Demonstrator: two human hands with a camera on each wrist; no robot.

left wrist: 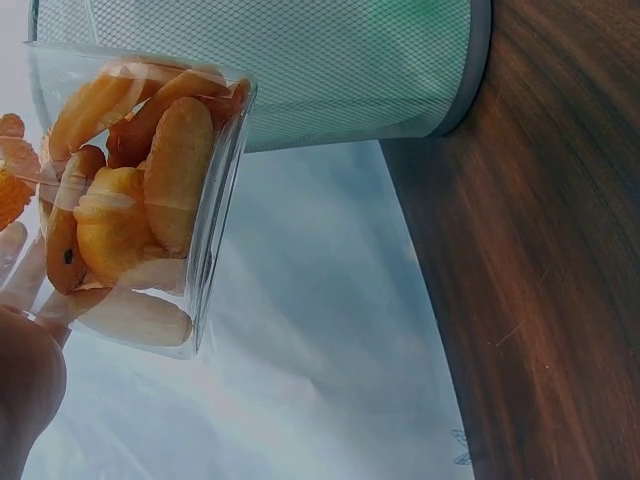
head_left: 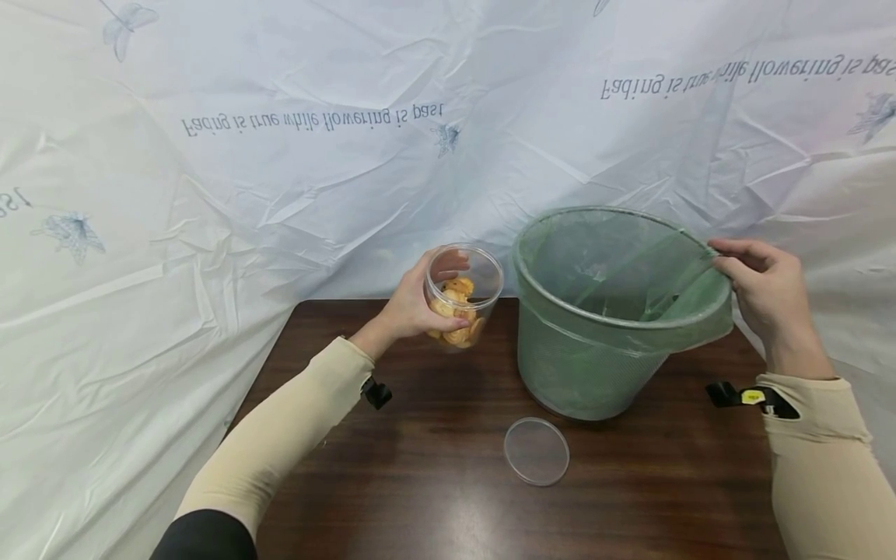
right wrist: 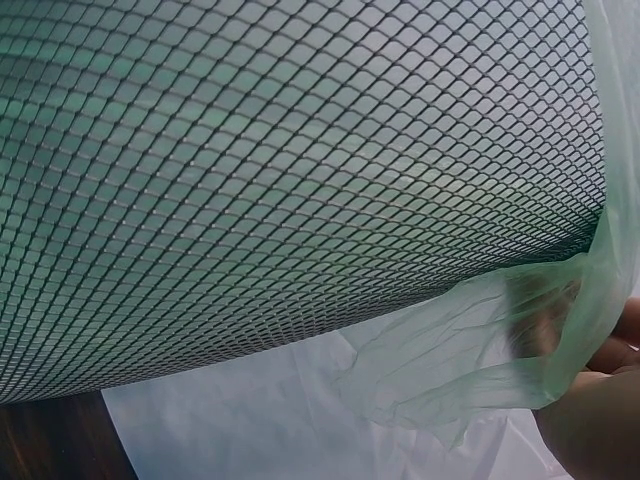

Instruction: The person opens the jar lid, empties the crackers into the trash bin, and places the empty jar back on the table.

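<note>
With the left hand (head_left: 413, 307) gripping the clear round plastic tub of orange biscuits (head_left: 462, 297) at nine o'clock of the green-lined grey mesh waste bin (head_left: 602, 311), whose liner edge the right hand (head_left: 766, 292) pinches at three o'clock, tip the tub slowly over the centre.

Dark wooden table (head_left: 434, 482) with mesh bin (head_left: 588, 373) and clear lid (head_left: 537, 451).

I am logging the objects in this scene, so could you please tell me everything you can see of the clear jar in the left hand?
The clear jar is a round, transparent, plastic-looking container, open at the top, with its flat clear lid lying apart on the dark wooden table. It is partly filled with orange-yellow snack pieces. The left hand grips its side, holding it tilted above the table, left of the green-lined mesh bin.
</note>
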